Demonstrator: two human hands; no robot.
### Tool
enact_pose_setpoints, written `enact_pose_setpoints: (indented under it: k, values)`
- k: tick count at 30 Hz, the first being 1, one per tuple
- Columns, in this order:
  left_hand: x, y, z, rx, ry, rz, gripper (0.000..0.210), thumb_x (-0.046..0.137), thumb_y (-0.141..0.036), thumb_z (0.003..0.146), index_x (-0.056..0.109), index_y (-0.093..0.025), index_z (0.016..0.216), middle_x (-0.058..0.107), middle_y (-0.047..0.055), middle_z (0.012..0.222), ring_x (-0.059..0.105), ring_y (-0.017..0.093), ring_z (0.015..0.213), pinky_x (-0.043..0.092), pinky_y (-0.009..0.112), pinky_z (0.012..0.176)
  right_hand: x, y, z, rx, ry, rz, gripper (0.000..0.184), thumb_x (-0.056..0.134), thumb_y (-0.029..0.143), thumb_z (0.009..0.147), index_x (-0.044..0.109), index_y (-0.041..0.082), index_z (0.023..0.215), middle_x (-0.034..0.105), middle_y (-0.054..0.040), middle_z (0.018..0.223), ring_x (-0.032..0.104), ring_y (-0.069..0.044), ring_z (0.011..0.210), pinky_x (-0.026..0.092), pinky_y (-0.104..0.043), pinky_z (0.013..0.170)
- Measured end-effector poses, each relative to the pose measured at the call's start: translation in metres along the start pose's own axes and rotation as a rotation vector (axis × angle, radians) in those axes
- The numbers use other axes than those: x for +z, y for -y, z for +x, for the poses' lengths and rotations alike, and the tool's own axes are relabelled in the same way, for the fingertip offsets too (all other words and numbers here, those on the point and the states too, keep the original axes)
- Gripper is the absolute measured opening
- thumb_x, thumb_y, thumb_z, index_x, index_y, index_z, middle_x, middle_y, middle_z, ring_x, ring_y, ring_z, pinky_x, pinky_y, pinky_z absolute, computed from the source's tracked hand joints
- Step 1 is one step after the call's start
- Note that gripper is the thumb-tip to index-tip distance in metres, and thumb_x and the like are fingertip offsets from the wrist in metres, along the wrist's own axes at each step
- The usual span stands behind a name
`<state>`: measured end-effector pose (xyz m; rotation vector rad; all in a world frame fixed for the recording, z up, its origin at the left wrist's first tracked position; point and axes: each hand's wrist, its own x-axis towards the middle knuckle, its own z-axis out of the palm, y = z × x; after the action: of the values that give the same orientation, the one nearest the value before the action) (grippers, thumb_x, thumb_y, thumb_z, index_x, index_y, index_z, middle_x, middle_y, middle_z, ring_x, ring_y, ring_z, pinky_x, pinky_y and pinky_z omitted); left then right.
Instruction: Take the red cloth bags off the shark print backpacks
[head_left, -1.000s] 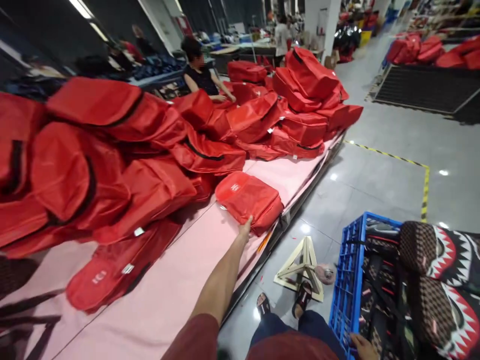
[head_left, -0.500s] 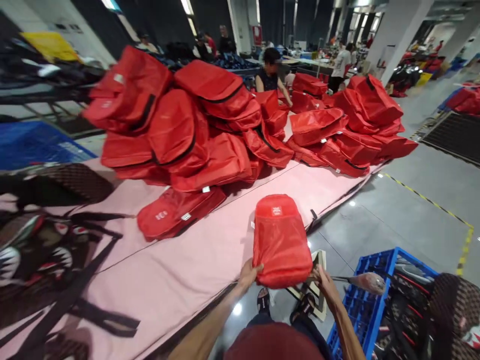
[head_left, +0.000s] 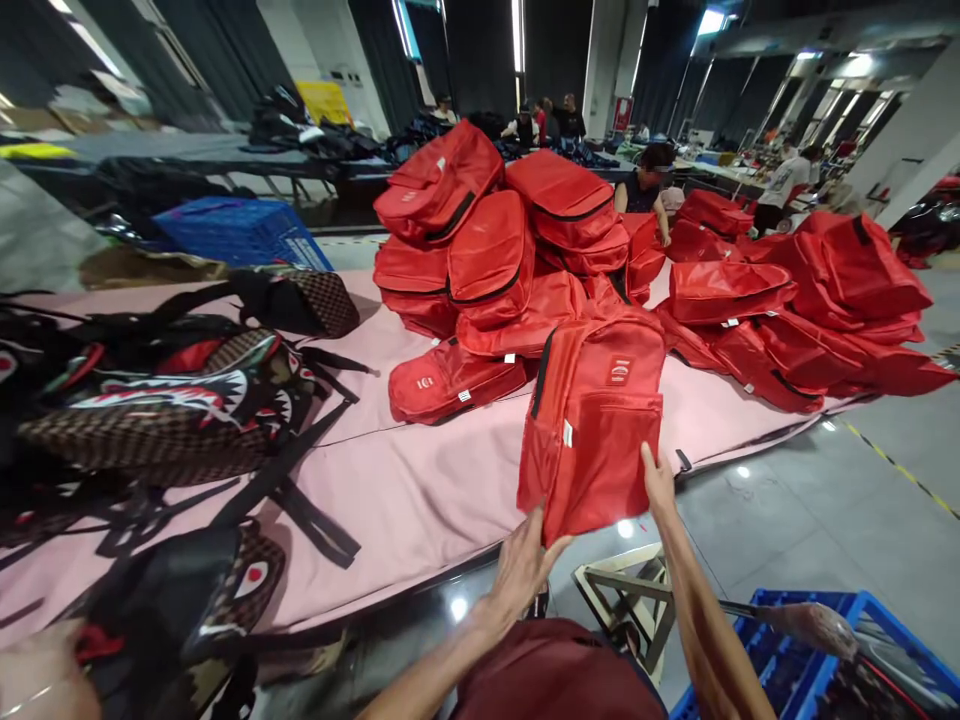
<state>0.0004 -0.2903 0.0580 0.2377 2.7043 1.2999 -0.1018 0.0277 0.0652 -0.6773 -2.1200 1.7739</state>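
One red backpack [head_left: 611, 455], patch [head_left: 619, 371] unreadable

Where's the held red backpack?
Right of centre in the head view, the red backpack is between the left hand and right hand, before the bag pile.

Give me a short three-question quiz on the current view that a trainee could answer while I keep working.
1. True or false: the left hand and the right hand both hold the same red backpack.
2. Multiple choice: what design shows on the patterned bag lying on the pink cover? A) Flowers; B) A toothed mouth; C) Stars.
3. Fill in: the crate at the upper left of the view is ____ in colour.

Key: 1. True; 2. B; 3. Blue.
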Motion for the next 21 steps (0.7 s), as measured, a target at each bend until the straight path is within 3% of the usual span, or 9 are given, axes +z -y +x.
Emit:
enact_pose_setpoints:
  k: [3,6,8,11,14,17,21]
  values:
    - [0.003,-0.009,0.006,0.092,0.011,-0.107,0.067,0.06,-0.059,0.11,0.05,-0.025,0.167,0.059,0.017,0.173,0.057,0.033,0.161,0.047,0.052,0.133,-0.008,0.046,0.012,-0.009,0.005,0.209,0.104,0.058,0.091,0.094,0.055,0.02,0.17,0.055,-0.0192,0.174,0.054,-0.035,0.16,0.048,-0.052,0.13]
    - [-0.001,-0.03,0.026,0.069,-0.101,-0.191,0.069,0.056,-0.061,0.113,0.044,-0.023,0.169,0.057,0.018,0.174,0.057,0.032,0.16,0.047,0.053,0.133,-0.013,0.085,0.004,-0.076,0.165,0.297,0.101,0.056,0.089,0.099,0.045,0.026,0.177,0.053,-0.0172,0.176,0.055,-0.034,0.161,0.045,-0.057,0.132]
    - [-0.004,-0.049,0.044,0.1,-0.067,-0.227,0.074,0.059,-0.064,0.111,0.042,-0.023,0.17,0.055,0.019,0.174,0.057,0.033,0.159,0.047,0.053,0.132,-0.009,0.103,-0.006,-0.181,0.193,0.118,0.104,0.072,0.08,0.096,0.042,0.025,0.178,0.047,-0.0162,0.181,0.048,-0.034,0.166,0.038,-0.056,0.137]
    - [-0.003,-0.073,0.069,0.146,0.033,-0.248,0.065,0.058,-0.066,0.11,0.053,-0.023,0.159,0.065,0.016,0.161,0.064,0.032,0.148,0.05,0.05,0.126,0.003,0.116,-0.016,-0.293,0.059,-0.233,0.11,0.079,0.066,0.093,0.035,0.018,0.181,0.038,-0.0193,0.185,0.036,-0.036,0.172,0.03,-0.055,0.142]
    - [-0.003,-0.088,0.091,0.18,0.005,-0.262,0.043,0.045,-0.061,0.115,0.067,-0.025,0.125,0.076,0.009,0.127,0.071,0.027,0.121,0.054,0.042,0.109,0.012,0.117,-0.018,-0.314,-0.017,-0.428,0.096,0.066,0.057,0.099,0.035,0.016,0.18,0.047,-0.0222,0.178,0.043,-0.039,0.167,0.036,-0.059,0.138]
    - [-0.006,-0.104,0.118,0.17,-0.093,-0.256,0.043,0.044,-0.063,0.115,0.058,-0.027,0.096,0.07,0.002,0.1,0.068,0.022,0.095,0.052,0.035,0.091,0.018,0.115,-0.022,-0.339,-0.012,-0.524,0.088,0.06,0.048,0.1,0.036,0.018,0.179,0.058,-0.0212,0.167,0.056,-0.04,0.157,0.046,-0.058,0.13]
    - [-0.023,-0.114,0.165,0.013,-0.189,-0.087,0.042,0.063,-0.069,0.108,0.056,-0.029,0.117,0.071,-0.001,0.093,0.067,0.023,0.078,0.044,0.032,0.075,0.021,0.107,-0.033,-0.409,0.035,-0.566,0.083,0.055,0.044,0.102,0.039,0.022,0.18,0.064,-0.0189,0.158,0.067,-0.039,0.141,0.057,-0.054,0.117]
